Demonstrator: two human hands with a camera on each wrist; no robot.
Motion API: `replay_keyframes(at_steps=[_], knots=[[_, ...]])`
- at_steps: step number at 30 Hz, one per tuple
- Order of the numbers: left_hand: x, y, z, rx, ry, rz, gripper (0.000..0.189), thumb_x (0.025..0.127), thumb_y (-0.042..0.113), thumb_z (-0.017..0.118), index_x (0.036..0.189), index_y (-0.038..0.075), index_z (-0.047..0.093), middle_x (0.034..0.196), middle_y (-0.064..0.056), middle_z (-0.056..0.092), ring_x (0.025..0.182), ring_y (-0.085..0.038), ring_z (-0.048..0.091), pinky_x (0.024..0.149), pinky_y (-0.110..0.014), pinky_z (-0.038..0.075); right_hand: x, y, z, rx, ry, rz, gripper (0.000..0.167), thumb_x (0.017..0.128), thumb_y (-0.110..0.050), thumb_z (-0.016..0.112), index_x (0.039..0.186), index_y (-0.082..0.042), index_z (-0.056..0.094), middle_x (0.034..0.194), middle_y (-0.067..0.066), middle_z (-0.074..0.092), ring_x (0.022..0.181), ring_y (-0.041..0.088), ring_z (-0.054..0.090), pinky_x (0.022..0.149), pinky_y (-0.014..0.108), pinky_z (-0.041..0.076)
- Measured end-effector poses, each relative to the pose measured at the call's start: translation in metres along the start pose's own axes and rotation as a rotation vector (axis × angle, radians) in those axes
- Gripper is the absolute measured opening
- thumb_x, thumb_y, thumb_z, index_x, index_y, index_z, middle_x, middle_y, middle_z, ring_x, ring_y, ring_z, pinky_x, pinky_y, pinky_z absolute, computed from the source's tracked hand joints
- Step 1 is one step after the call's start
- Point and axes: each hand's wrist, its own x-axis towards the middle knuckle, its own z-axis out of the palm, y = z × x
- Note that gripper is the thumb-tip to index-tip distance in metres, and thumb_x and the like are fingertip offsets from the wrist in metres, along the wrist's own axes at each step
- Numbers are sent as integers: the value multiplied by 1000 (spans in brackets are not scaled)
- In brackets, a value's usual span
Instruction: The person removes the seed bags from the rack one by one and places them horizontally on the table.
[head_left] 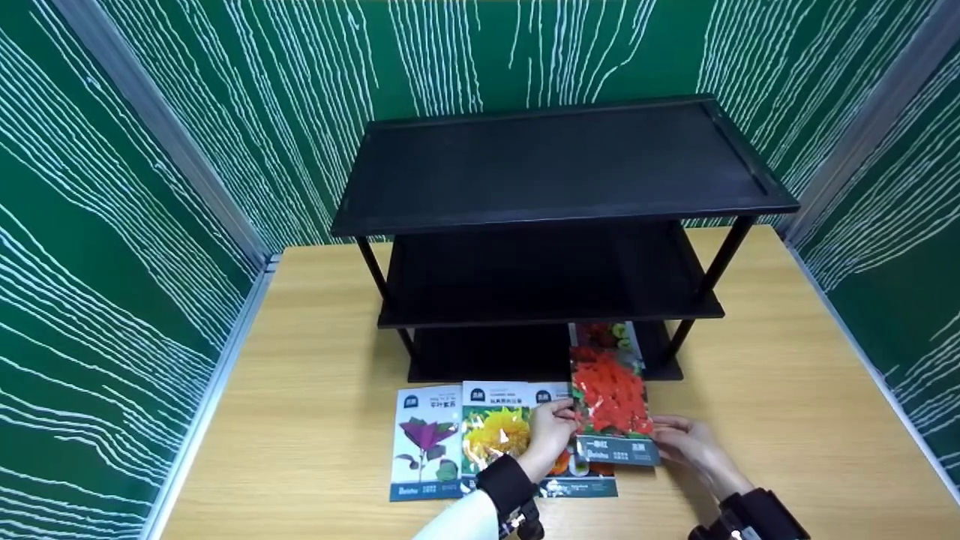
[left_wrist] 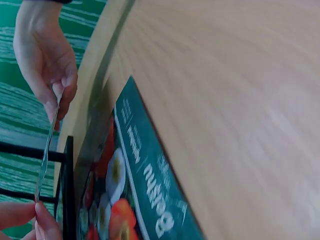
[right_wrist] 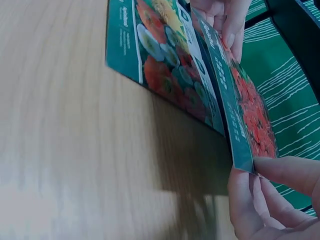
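Note:
Both hands hold a seed packet (head_left: 611, 394) with bright red flowers and a dark green bottom band. It is raised and tilted in front of the black rack's bottom tier. My left hand (head_left: 551, 435) pinches its left edge, and my right hand (head_left: 694, 450) pinches the lower right edge, thumb on the printed face in the right wrist view. Below it lies a packet of orange and white flowers (left_wrist: 117, 175), partly covered by the held packet and left hand. To the left lie a yellow-flower packet (head_left: 496, 431) and a purple-leaf packet (head_left: 426, 442), side by side.
A black three-tier rack (head_left: 562, 169) stands at the back of the wooden table (head_left: 300, 390). Past the held packet's top, a red and green printed piece (head_left: 606, 335) shows at the bottom tier. Green panels (head_left: 112, 187) with white streaks enclose the table's sides and back.

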Motion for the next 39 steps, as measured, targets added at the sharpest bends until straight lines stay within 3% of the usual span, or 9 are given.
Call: replay_keyframes(at_steps=[2,4,7,18,22,25,30,34,39], knots=[[-3,1,3,39,17,-11,30,70,-9,60,99,-3,65,70,-1,60,61,-8,55,54,-19,46,-2,1,-3,-22,6,-3,49,81,1,55,119,23,34,90,8,65,78,11,62,72,26,51],[-12,19,4,58,17,-88,30,70,-11,59,99,-5,64,71,-4,60,60,-8,54,55,-19,46,-5,2,-5,-58,23,6,49,80,1,55,119,23,35,91,10,65,78,12,62,72,27,51],[-16,20,7,42,6,-108,30,71,-11,58,100,-5,63,70,-2,58,58,-4,49,54,-17,44,-8,2,-7,-134,75,43,47,80,-2,57,118,21,40,90,10,65,75,12,62,68,27,51],[-26,11,17,22,-42,-54,33,69,-15,57,102,-10,60,71,-5,58,55,-8,52,47,-18,44,-15,6,-15,-241,143,97,43,79,1,58,115,20,44,86,11,65,73,14,61,67,28,52],[-28,11,18,8,-61,-86,33,71,-14,55,103,-8,60,71,-4,56,53,-14,55,40,-18,39,-17,8,-17,-283,136,72,40,79,2,55,113,21,45,85,12,65,73,14,61,67,29,52],[-29,10,19,15,-64,-102,32,71,-13,55,102,-8,61,70,-4,55,54,-10,53,43,-17,39,-17,9,-18,-316,137,62,39,79,2,55,112,22,45,84,14,65,73,15,61,67,30,52],[-31,9,22,87,-45,-54,29,68,-14,58,96,-8,63,66,-4,56,55,-3,48,49,-16,42,-19,12,-21,-331,154,95,39,78,3,55,112,20,46,82,12,64,72,16,61,67,31,52],[-35,8,24,56,-60,-81,30,69,-15,57,97,-8,63,65,-4,54,51,-5,49,47,-18,45,-20,12,-23,-339,172,134,40,77,2,56,112,20,46,80,10,64,71,17,61,67,33,52],[-38,7,26,10,-70,-121,33,68,-17,54,100,-10,61,67,-4,53,50,-8,50,47,-20,48,-22,15,-21,-353,186,101,37,77,6,54,109,21,47,78,11,64,69,17,61,65,32,52]])
